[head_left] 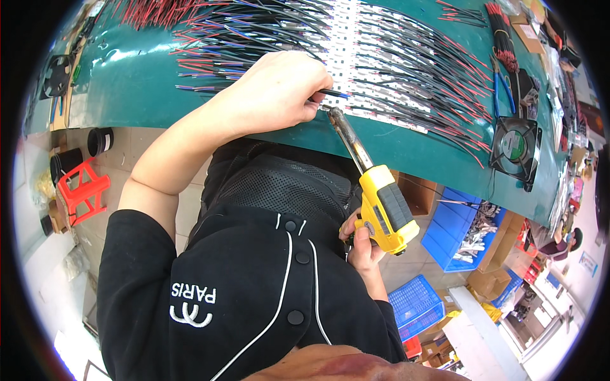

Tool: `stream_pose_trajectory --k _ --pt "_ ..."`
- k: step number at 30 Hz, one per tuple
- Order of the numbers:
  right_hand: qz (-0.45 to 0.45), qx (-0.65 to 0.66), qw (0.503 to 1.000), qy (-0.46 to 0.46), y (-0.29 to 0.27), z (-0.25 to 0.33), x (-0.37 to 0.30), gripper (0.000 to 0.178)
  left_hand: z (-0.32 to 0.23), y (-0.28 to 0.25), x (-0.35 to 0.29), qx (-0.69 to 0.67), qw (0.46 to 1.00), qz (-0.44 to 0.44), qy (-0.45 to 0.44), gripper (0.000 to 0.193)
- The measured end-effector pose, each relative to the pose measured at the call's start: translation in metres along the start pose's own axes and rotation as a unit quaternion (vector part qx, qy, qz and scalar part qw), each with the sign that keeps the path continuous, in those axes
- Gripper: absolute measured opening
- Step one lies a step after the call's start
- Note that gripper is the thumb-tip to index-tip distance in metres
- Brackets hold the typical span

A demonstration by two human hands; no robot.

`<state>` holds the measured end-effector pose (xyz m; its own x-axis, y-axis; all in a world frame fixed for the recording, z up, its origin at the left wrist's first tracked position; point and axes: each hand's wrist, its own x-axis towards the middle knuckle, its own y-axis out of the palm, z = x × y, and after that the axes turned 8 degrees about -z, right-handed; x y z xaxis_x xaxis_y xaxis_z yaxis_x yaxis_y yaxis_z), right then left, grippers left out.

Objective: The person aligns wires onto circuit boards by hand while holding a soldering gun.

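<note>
My left hand (279, 89) is over the near end of the white circuit board panel (343, 47), fingers closed on a thin black and blue wire (333, 93). My right hand (365, 247) is wrapped round the handle of a yellow and black soldering gun (386, 206). The gun's dark, stained metal barrel slants up and away, its tip close beside my left fingertips at the panel's near edge. Whether the tip touches the panel or the wire I cannot tell. Rows of black wires (419, 70) with red ends fan out on both sides of the panel.
The green table (136, 105) carries a bundle of red and black wires (502, 41), blue-handled pliers (504, 89) and a square black fan (516, 149) on the right. Blue crates (416, 308) stand below right. A red stool (84, 190) is at left. Another person (562, 244) is far right.
</note>
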<state>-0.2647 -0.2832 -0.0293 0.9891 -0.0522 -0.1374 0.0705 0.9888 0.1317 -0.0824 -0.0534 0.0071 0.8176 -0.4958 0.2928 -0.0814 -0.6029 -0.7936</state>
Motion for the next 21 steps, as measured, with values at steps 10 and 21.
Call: stream_pose_trajectory --k 10,21 --pt "-0.031 0.005 0.999 0.031 0.000 0.003 -0.001 0.049 0.000 0.001 0.000 0.008 1.000 0.003 -0.009 0.017" --pt "-0.109 0.136 0.984 -0.027 -0.005 0.024 0.028 0.057 -0.001 -0.005 -0.004 0.018 1.000 0.008 0.001 0.015"
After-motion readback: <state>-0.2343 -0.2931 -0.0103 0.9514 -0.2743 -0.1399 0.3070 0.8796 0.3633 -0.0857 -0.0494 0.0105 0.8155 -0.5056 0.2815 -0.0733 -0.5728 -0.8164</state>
